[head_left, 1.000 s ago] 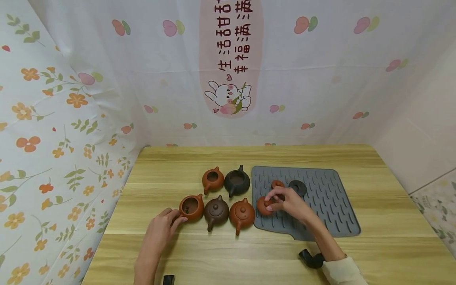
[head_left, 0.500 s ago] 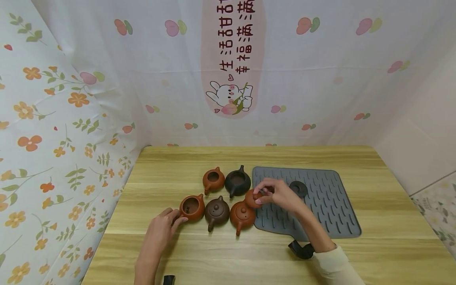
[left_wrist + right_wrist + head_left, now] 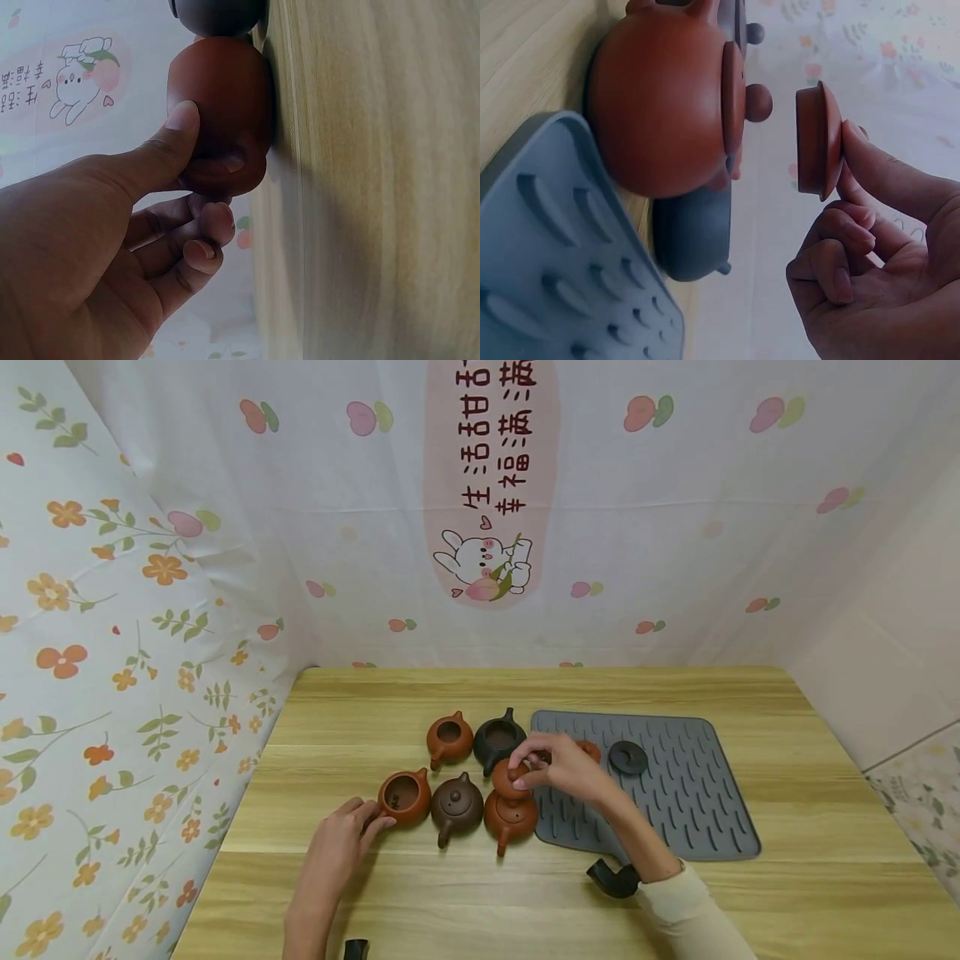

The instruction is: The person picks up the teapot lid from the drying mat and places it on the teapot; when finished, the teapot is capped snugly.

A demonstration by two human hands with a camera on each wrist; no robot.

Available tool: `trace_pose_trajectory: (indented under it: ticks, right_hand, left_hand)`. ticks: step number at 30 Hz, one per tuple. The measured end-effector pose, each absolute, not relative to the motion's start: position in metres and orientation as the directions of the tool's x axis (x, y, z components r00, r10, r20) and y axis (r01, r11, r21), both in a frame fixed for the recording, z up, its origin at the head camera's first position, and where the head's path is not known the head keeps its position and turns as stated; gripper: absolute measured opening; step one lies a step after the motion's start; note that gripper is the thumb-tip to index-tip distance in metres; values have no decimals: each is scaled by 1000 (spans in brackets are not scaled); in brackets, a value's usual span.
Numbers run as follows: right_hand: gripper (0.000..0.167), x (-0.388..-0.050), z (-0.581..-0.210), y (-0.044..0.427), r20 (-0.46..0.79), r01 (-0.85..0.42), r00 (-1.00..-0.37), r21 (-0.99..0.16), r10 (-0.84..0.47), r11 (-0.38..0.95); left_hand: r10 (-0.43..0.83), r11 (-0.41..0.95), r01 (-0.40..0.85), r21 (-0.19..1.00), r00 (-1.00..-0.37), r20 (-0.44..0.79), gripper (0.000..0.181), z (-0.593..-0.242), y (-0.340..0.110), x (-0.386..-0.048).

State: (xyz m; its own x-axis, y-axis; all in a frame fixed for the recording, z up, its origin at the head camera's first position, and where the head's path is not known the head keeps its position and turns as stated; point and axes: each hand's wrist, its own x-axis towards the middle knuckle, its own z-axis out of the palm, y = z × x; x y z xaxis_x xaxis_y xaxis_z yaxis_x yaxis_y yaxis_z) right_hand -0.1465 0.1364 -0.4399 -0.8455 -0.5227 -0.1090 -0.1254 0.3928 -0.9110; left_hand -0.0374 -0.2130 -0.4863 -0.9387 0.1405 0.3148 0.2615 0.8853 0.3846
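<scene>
My left hand (image 3: 341,835) pinches the handle of an open orange-brown teapot (image 3: 221,82), which stands on the table at the left of the front row. My right hand (image 3: 558,768) holds a round orange-brown lid (image 3: 819,142) by its knob, between thumb and fingers. In the right wrist view that lid hangs in the air, apart from the lidded orange teapot (image 3: 660,105). A lidded dark brown teapot (image 3: 467,820) stands between the two orange ones. Behind are a small open orange teapot (image 3: 459,752) and an open black teapot (image 3: 498,764).
A grey ridged mat (image 3: 712,810) lies at the right, against the teapots. On it rest a black lid (image 3: 627,757) and an orange lid (image 3: 591,750) partly hidden by my right hand. Black curved pieces show near both wrists. A patterned cloth (image 3: 337,527) hangs behind the table.
My right hand has lifted the orange lid off the mat and carried it left, above the lidded orange teapot. My left hand has kept its hold on the open teapot.
</scene>
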Motion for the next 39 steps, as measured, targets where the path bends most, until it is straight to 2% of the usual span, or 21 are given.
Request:
trace_pose_trajectory:
  ticks: [13,31,39]
  right_hand:
    - [13,-149,-437,105,-69,-178,-815,-915,-576,362]
    - [14,-150,-442,64,-97,-133,-792,-936,-602,327]
    - [14,-156,-438,51,-78,-189,-783,-915,-617,355]
  left_hand:
    - [143,877,271,396,-935,324,17,-487,-214,-37]
    - [138,882,252,399,-946,293,17,-484,-213,-37]
    - [129,885,242,397,-949,289,15,-484,-212,-37]
